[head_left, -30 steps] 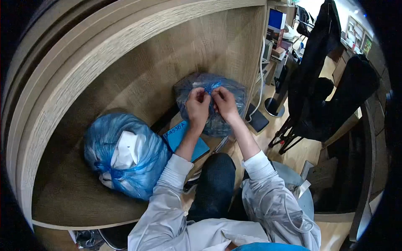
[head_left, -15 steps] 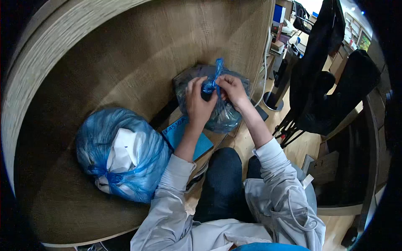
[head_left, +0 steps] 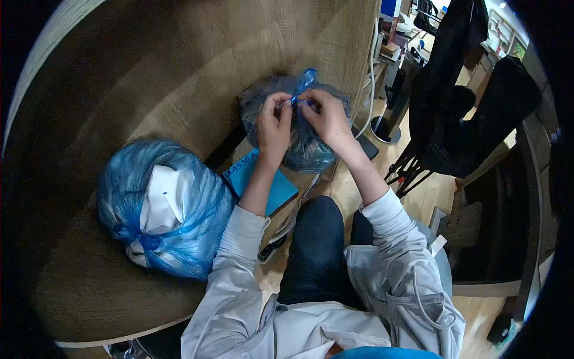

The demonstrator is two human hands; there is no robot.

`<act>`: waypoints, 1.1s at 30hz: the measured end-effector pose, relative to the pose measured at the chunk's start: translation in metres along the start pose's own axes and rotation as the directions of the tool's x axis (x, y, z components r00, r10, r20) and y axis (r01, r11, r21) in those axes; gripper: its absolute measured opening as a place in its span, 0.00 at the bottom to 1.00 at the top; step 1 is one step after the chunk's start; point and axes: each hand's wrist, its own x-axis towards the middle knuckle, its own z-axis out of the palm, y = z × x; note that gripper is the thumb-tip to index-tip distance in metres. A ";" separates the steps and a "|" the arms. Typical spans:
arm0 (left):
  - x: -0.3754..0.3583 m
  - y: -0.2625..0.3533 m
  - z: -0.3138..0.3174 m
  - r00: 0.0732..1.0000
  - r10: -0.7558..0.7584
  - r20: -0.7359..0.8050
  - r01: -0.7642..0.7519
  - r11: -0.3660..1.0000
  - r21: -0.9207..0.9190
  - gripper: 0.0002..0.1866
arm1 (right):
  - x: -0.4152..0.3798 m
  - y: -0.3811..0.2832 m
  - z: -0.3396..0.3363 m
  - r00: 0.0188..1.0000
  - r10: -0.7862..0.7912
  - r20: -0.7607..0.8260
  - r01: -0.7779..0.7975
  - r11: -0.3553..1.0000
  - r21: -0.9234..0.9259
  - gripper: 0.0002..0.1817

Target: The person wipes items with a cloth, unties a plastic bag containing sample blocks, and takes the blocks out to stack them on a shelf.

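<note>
Plastic bag (head_left: 308, 152), bluish and see-through, rests by the right edge of the wooden table (head_left: 78, 299), past the person's knees. Closest to the viewer, pale sleeves (head_left: 236, 245) end partway up the forearms, with dark trousers (head_left: 317, 251) between them. Toward the table's near edge, on the left, sits a stuffed sack (head_left: 197, 230) of blue film, gathered at its near side; something white (head_left: 161, 194) shows on its upper face, though whether inside or outside the film is hard to tell. Between that sack and the right edge lies a blue card (head_left: 282, 192), crossed by the left forearm; its dark handwriting seems to read "4530A", with a letter or two before it that are unclear. Farther on, the left hand (head_left: 273, 128) has thumb and forefinger pinched together on the bag's blue neck (head_left: 308, 78), and the right hand (head_left: 327, 119) grips it the same way, just beside. Both are equally near: the roundish body, with no clear long axis, spreads under and around the fingers, while the neck points away from the person beyond the fingertips, leaning slightly right. No brand or label can be read on either package. Past the right edge hangs a white cable (head_left: 372, 96), and farther right a black-covered object (head_left: 445, 119) stands on thin legs on the floor (head_left: 418, 203).
</note>
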 end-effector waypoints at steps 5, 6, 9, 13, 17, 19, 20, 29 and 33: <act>0.001 0.000 -0.001 0.994 -0.085 0.069 0.098 0.971 -0.217 0.04 | 0.000 -0.004 0.002 0.997 -0.070 -0.042 0.065 0.992 -0.105 0.10; 0.002 -0.002 -0.003 0.993 -0.074 0.090 0.089 0.980 -0.178 0.05 | 0.002 -0.003 0.002 0.996 -0.081 -0.036 0.076 0.990 -0.121 0.10; 0.005 -0.006 -0.005 0.991 -0.062 0.115 0.077 0.989 -0.125 0.06 | 0.008 0.000 0.002 0.995 -0.101 -0.024 0.096 0.984 -0.152 0.09; 0.002 -0.009 -0.002 0.988 -0.082 0.127 0.095 0.990 -0.104 0.07 | 0.009 0.005 0.000 0.978 -0.204 0.035 0.208 0.963 -0.174 0.11; 0.004 -0.012 -0.001 0.986 -0.105 0.126 0.121 0.985 -0.125 0.08 | 0.008 0.015 -0.002 0.957 -0.242 0.157 0.258 0.962 -0.088 0.08; 0.005 -0.014 -0.001 0.989 -0.083 0.126 0.100 0.986 -0.135 0.08 | 0.007 0.020 -0.002 0.986 0.016 0.164 -0.049 0.979 0.196 0.06; 0.005 -0.015 0.000 0.988 -0.085 0.126 0.102 0.985 -0.136 0.08 | 0.005 0.022 -0.003 0.970 0.146 0.196 -0.205 0.922 0.329 0.05; 0.006 -0.004 -0.005 0.996 0.040 0.077 -0.045 0.997 0.067 0.08 | 0.012 0.023 -0.004 0.942 0.126 0.311 -0.219 0.933 0.286 0.06; 0.007 0.031 -0.010 0.971 0.238 -0.002 -0.211 0.866 0.454 0.08 | 0.013 0.024 0.004 0.924 0.243 0.296 -0.347 0.859 0.376 0.06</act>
